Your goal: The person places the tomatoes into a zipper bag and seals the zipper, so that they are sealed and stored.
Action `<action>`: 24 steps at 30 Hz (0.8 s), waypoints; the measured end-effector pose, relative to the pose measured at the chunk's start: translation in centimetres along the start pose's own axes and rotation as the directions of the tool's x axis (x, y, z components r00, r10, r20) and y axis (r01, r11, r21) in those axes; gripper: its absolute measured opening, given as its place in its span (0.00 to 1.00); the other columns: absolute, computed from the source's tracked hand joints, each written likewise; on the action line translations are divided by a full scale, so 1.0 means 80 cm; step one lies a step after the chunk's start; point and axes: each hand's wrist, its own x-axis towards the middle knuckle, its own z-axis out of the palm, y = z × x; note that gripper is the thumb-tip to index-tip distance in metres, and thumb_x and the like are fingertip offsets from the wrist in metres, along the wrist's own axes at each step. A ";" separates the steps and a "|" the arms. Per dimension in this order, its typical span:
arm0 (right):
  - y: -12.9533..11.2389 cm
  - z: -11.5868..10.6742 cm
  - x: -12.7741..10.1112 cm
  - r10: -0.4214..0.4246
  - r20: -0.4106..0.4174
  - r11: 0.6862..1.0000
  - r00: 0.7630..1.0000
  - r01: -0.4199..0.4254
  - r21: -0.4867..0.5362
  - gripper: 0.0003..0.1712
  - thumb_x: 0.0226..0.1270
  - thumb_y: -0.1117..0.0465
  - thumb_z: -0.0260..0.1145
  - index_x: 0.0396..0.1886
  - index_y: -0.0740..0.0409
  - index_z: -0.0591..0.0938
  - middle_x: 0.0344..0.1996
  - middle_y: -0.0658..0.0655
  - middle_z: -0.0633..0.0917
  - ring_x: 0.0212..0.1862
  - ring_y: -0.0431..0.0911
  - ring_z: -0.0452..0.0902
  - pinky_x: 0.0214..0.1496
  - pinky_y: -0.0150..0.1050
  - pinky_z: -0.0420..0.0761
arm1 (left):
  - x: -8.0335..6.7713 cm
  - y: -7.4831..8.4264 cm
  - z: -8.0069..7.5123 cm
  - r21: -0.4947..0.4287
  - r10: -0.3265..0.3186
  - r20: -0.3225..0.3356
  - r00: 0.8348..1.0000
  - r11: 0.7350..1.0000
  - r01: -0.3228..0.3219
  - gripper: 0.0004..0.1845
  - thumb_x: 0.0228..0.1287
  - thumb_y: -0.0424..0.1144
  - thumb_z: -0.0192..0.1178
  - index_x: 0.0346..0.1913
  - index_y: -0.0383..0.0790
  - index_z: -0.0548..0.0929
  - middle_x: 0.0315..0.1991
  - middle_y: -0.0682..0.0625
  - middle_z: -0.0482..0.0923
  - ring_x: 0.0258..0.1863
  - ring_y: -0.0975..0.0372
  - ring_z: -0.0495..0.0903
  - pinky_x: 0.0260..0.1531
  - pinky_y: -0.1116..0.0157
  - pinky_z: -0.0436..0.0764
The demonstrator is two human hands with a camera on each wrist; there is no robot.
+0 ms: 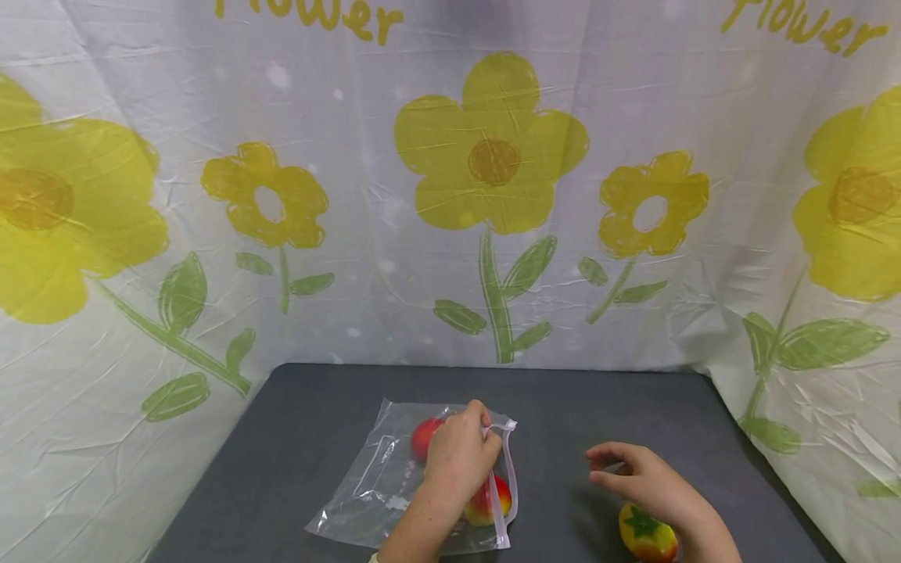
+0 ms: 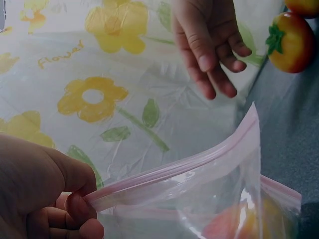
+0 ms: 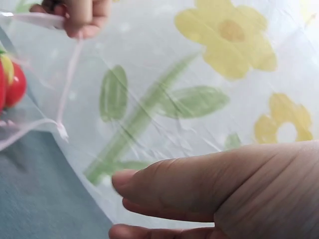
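Observation:
My left hand (image 1: 461, 450) pinches the pink zip edge of a clear zip-lock bag (image 1: 373, 477) between thumb and fingers, holding its mouth raised and apart. Inside the bag are a red round fruit (image 1: 425, 439) and a red-and-yellow fruit (image 1: 481, 507). To the right of the bag, my right hand (image 1: 644, 477) hangs over the table with fingers relaxed and nothing in them. Partly behind its wrist in the head view lies a yellow-and-red fruit with a green leafy cap (image 1: 637, 520). The left wrist view shows that capped fruit (image 2: 294, 45) on the table.
Another red-orange fruit (image 2: 305, 6) is cut off at the top corner of the left wrist view. The dark grey table (image 1: 317, 414) is enclosed by a pale curtain (image 1: 366, 297) printed with yellow flowers, standing at its back and sides.

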 end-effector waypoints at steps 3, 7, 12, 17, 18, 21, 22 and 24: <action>0.007 -0.010 -0.007 0.035 0.012 0.999 0.999 -0.035 0.013 0.31 0.59 0.44 0.65 0.55 0.61 0.76 0.52 0.58 0.79 0.49 0.50 0.76 0.46 0.48 0.76 | 0.000 0.001 0.001 -0.007 -0.010 0.010 1.000 1.000 0.011 0.08 0.50 0.39 0.62 0.32 0.46 0.74 0.16 0.57 0.67 0.17 0.63 0.68 0.21 0.64 0.70; 0.020 -0.025 -0.013 0.066 0.013 0.998 0.998 -0.066 0.002 0.34 0.58 0.46 0.66 0.57 0.64 0.74 0.52 0.61 0.78 0.49 0.52 0.76 0.45 0.48 0.76 | 0.000 0.001 0.001 -0.015 -0.016 0.023 1.000 1.000 0.017 0.08 0.51 0.39 0.63 0.33 0.45 0.74 0.16 0.57 0.67 0.17 0.64 0.68 0.21 0.65 0.70; 0.035 -0.040 -0.019 0.110 0.015 0.994 0.994 -0.109 -0.014 0.35 0.57 0.49 0.68 0.57 0.69 0.73 0.51 0.63 0.78 0.49 0.53 0.75 0.44 0.49 0.77 | 0.000 0.001 0.001 -0.025 -0.031 0.040 0.999 0.999 0.032 0.09 0.52 0.39 0.64 0.34 0.45 0.74 0.16 0.57 0.67 0.16 0.64 0.68 0.20 0.66 0.70; 0.047 -0.048 -0.026 0.178 0.020 0.983 0.984 -0.177 -0.046 0.34 0.58 0.52 0.68 0.57 0.72 0.72 0.50 0.63 0.78 0.50 0.55 0.74 0.47 0.53 0.74 | -0.001 0.001 0.001 -0.023 -0.035 0.043 0.998 0.999 0.036 0.09 0.52 0.39 0.64 0.33 0.45 0.74 0.16 0.57 0.67 0.16 0.64 0.68 0.20 0.66 0.70; 0.051 -0.049 -0.027 0.195 0.024 0.980 0.981 -0.193 -0.049 0.33 0.59 0.53 0.67 0.56 0.72 0.72 0.49 0.63 0.79 0.50 0.56 0.74 0.48 0.54 0.74 | -0.001 0.002 0.001 -0.022 -0.034 0.042 0.999 0.999 0.035 0.09 0.51 0.39 0.63 0.33 0.45 0.74 0.16 0.57 0.67 0.16 0.64 0.68 0.20 0.66 0.69; 0.070 -0.054 -0.020 0.257 0.053 0.966 0.965 -0.255 -0.038 0.29 0.61 0.55 0.65 0.54 0.72 0.73 0.46 0.62 0.80 0.48 0.57 0.75 0.47 0.55 0.73 | -0.001 0.002 0.001 -0.017 -0.028 0.040 0.999 0.999 0.029 0.09 0.51 0.39 0.64 0.33 0.45 0.74 0.16 0.57 0.67 0.16 0.63 0.68 0.20 0.66 0.69; 0.080 -0.056 -0.016 0.281 0.066 0.959 0.957 -0.279 -0.036 0.28 0.61 0.55 0.65 0.53 0.71 0.73 0.45 0.61 0.80 0.47 0.56 0.75 0.46 0.56 0.73 | -0.001 0.002 0.001 -0.017 -0.027 0.041 0.999 0.999 0.028 0.09 0.51 0.39 0.64 0.34 0.45 0.74 0.16 0.57 0.67 0.16 0.64 0.68 0.19 0.66 0.69; 0.107 -0.063 -0.004 0.299 0.125 0.954 0.946 -0.296 -0.039 0.26 0.61 0.53 0.65 0.51 0.69 0.74 0.43 0.61 0.80 0.45 0.55 0.76 0.43 0.57 0.73 | -0.001 0.002 0.001 -0.017 -0.025 0.044 0.999 1.000 0.026 0.09 0.51 0.39 0.64 0.34 0.45 0.74 0.16 0.57 0.67 0.16 0.64 0.68 0.19 0.66 0.69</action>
